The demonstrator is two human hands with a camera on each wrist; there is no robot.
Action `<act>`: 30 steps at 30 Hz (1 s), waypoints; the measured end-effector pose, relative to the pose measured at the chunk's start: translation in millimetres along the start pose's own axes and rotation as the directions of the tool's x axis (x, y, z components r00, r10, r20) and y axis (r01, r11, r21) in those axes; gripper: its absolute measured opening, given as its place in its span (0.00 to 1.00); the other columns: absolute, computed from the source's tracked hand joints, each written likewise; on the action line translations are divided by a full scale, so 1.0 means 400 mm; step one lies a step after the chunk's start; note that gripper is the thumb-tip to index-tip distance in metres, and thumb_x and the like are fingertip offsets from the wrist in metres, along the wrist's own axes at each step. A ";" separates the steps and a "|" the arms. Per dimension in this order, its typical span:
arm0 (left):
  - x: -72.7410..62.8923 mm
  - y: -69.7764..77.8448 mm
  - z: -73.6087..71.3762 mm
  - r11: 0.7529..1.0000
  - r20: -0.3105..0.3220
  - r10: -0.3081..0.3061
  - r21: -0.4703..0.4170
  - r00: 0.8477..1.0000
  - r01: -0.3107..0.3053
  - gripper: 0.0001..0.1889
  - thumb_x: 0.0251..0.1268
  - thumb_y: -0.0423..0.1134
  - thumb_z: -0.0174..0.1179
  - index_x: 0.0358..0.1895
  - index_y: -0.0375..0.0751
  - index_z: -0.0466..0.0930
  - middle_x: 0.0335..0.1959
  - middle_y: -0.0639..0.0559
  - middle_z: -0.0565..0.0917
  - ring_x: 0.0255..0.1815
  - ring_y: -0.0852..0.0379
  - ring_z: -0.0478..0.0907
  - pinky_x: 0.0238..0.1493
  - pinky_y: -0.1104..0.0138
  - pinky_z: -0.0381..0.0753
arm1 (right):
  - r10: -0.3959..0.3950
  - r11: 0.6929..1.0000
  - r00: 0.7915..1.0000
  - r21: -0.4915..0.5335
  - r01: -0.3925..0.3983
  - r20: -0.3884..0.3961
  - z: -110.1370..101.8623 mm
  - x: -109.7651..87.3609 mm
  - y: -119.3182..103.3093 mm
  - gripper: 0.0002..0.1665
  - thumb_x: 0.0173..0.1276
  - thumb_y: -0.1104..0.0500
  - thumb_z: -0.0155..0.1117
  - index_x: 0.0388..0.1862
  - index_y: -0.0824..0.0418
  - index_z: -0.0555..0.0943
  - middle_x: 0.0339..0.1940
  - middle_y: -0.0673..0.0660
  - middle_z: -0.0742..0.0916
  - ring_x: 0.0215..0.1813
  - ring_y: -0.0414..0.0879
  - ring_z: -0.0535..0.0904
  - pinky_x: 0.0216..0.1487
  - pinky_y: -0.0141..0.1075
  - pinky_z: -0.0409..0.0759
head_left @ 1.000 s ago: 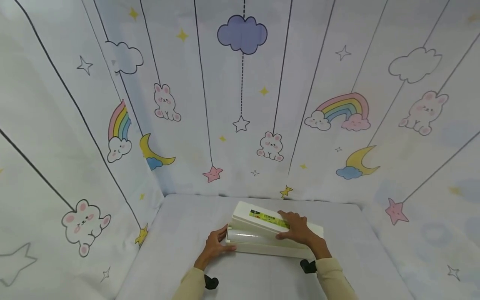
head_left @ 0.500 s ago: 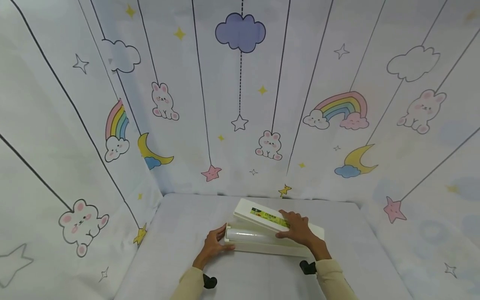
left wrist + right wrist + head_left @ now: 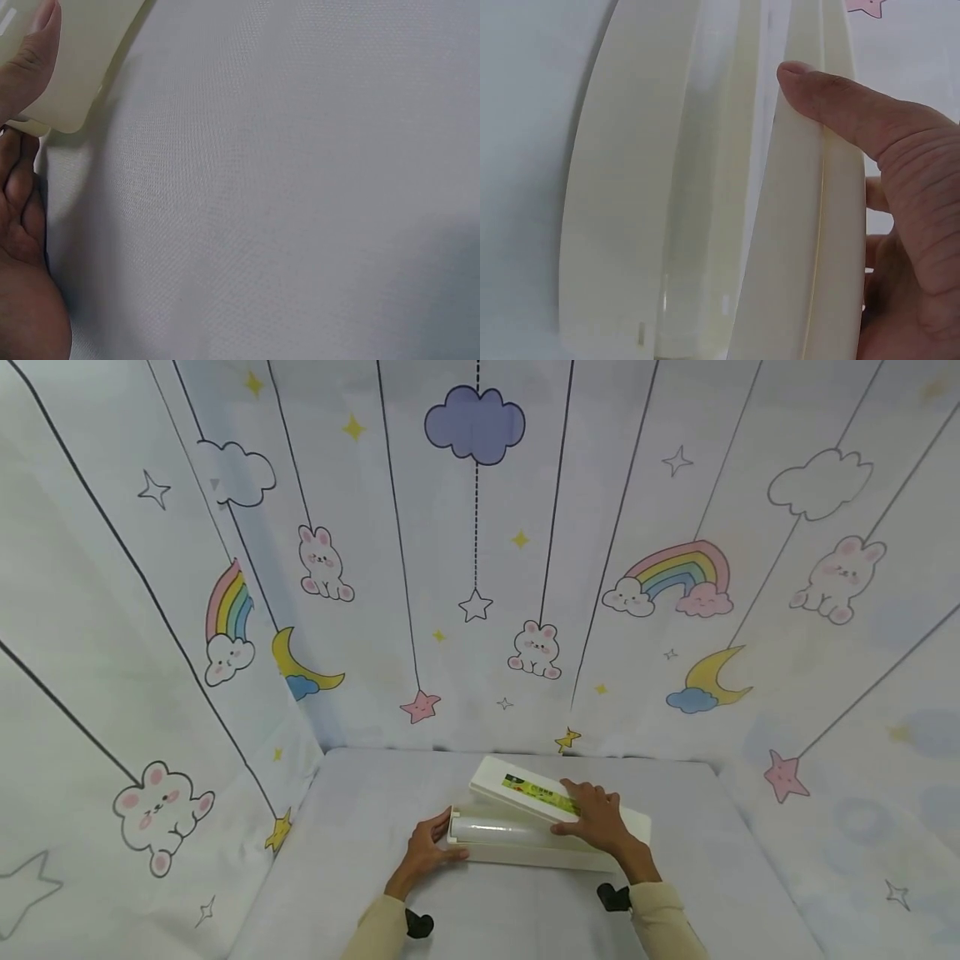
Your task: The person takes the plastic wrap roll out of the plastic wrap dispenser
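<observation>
A long cream plastic cling film dispenser stands on the table, its base (image 3: 532,857) running left to right. Inside lies a clear shiny roll of film (image 3: 487,832), bare at the left end. The lid (image 3: 491,772), with a green and yellow label (image 3: 517,787), sits askew, its left end raised toward the back. My right hand (image 3: 600,822) grips the lid, thumb (image 3: 840,97) on the near side and fingers across the far side. With my left hand (image 3: 426,852) I hold the base's left end, thumb (image 3: 34,60) along the front wall.
A white cloth covers the table (image 3: 337,827). Behind and on both sides hang white curtains (image 3: 360,527) printed with bunnies, clouds and stars. Black straps (image 3: 615,897) sit at both wrists beside cream sleeves (image 3: 660,918).
The lid has shifted slightly back and to the right in my right hand, baring more of the film roll. My left hand stays on the base. The head view has drifted a little.
</observation>
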State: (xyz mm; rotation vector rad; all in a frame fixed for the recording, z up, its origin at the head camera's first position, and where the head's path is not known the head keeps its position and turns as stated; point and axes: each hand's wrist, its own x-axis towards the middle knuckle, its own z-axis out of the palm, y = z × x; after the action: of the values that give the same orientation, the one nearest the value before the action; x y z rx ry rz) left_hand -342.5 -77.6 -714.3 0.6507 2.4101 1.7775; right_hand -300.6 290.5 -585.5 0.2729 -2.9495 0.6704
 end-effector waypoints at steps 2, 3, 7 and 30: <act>0.001 -0.004 0.000 1.000 -0.001 0.018 0.007 1.000 -0.018 0.54 0.55 0.41 0.86 0.82 0.26 0.64 0.79 0.27 0.72 0.78 0.27 0.74 0.78 0.58 0.79 | 0.009 1.000 1.000 -0.009 -0.009 -0.010 0.001 0.000 0.002 0.60 0.56 0.34 0.85 0.79 0.64 0.75 0.62 0.69 0.87 0.55 0.61 0.79 0.53 0.60 0.68; 0.002 -0.006 0.000 0.999 0.000 0.028 0.016 1.000 -0.028 0.54 0.56 0.41 0.86 0.82 0.25 0.65 0.79 0.27 0.72 0.78 0.27 0.74 0.77 0.60 0.79 | 0.017 1.000 1.000 -0.009 -0.017 -0.008 0.002 0.001 0.003 0.60 0.56 0.34 0.85 0.80 0.65 0.74 0.63 0.69 0.87 0.56 0.61 0.79 0.53 0.60 0.68; 0.005 -0.005 0.001 1.000 -0.002 0.004 0.001 1.000 -0.004 0.54 0.55 0.40 0.87 0.82 0.27 0.65 0.80 0.28 0.72 0.78 0.27 0.73 0.78 0.58 0.78 | 0.055 0.998 0.998 -0.005 -0.055 0.013 0.003 0.000 0.005 0.59 0.59 0.37 0.85 0.81 0.64 0.73 0.65 0.70 0.86 0.58 0.63 0.79 0.55 0.62 0.67; 0.006 -0.024 0.007 0.998 -0.033 -0.043 -0.044 0.999 0.042 0.56 0.51 0.45 0.88 0.83 0.33 0.67 0.80 0.34 0.74 0.80 0.31 0.73 0.75 0.73 0.75 | 0.114 0.993 0.993 0.021 -0.114 -0.014 -0.019 -0.023 0.010 0.55 0.64 0.41 0.83 0.81 0.65 0.71 0.64 0.70 0.84 0.56 0.61 0.76 0.56 0.64 0.64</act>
State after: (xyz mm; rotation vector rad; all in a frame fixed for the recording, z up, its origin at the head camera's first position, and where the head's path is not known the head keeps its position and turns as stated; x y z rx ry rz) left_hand -346.5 -76.5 -723.8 0.5651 2.3810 1.8327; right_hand -291.9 298.9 -581.6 0.1012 -2.9633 0.7121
